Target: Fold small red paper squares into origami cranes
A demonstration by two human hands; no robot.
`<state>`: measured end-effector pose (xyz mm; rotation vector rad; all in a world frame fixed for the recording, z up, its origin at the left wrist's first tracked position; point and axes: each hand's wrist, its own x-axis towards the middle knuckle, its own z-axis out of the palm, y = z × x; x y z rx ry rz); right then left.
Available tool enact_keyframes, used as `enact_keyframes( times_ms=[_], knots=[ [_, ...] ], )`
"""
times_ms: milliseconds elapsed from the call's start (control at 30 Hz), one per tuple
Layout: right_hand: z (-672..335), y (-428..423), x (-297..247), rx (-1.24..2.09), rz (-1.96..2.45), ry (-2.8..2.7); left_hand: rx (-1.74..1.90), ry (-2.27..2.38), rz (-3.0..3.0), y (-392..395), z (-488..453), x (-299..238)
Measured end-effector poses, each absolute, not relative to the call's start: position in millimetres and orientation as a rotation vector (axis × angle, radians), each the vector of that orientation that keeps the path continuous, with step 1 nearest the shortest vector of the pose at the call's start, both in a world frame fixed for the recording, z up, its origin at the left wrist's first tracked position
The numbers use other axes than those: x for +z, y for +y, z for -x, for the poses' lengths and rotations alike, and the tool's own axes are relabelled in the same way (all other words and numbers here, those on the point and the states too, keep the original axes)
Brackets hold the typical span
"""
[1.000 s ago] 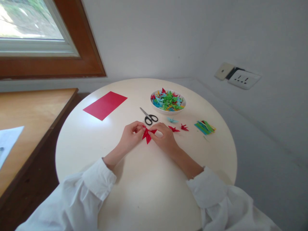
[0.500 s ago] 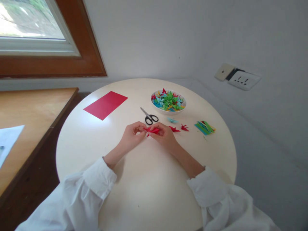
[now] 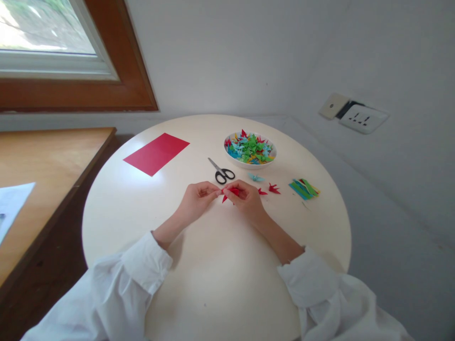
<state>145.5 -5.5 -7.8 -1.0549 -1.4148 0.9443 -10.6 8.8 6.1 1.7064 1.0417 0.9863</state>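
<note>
Between my two hands is a red paper crane point(image 3: 225, 197), partly hidden by my fingers. My left hand point(image 3: 197, 200) pinches one end of it with thumb and fingertips. My right hand point(image 3: 244, 198) is closed around its other side. Just beyond my fingertips lies a pair of scissors point(image 3: 224, 175) with black handles, blades pointing away to the left. To the right of my right hand rest a light blue paper crane point(image 3: 256, 177) and a red one point(image 3: 273, 189). Another red crane point(image 3: 262, 192) is half covered by that hand.
A white bowl point(image 3: 250, 166) full of colourful paper cranes stands at the back of the round white table point(image 3: 213, 284). Red paper point(image 3: 156, 155) lies back left, and a stack of coloured paper strips point(image 3: 304, 189) at the right. A wooden desk point(image 3: 53, 161) stands to the left.
My fingers have shifted slightly on the red crane; my right hand covers more of it and of the red crane lying behind. The view has moved a little.
</note>
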Motion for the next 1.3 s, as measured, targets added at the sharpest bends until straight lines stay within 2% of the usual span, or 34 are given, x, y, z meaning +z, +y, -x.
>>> enact_keyframes(
  times_ms=[300, 1300],
  knots=[
    [-145.8, -6.1, -8.6, 0.818, 1.190, -1.442, 0.996, 1.018, -1.572, 8.6, 8.9, 5.8],
    [-143.9, -5.8, -9.2, 0.822, 1.223, -1.384, 0.985, 0.969, -1.360, 7.1, 8.3, 4.3]
  ],
)
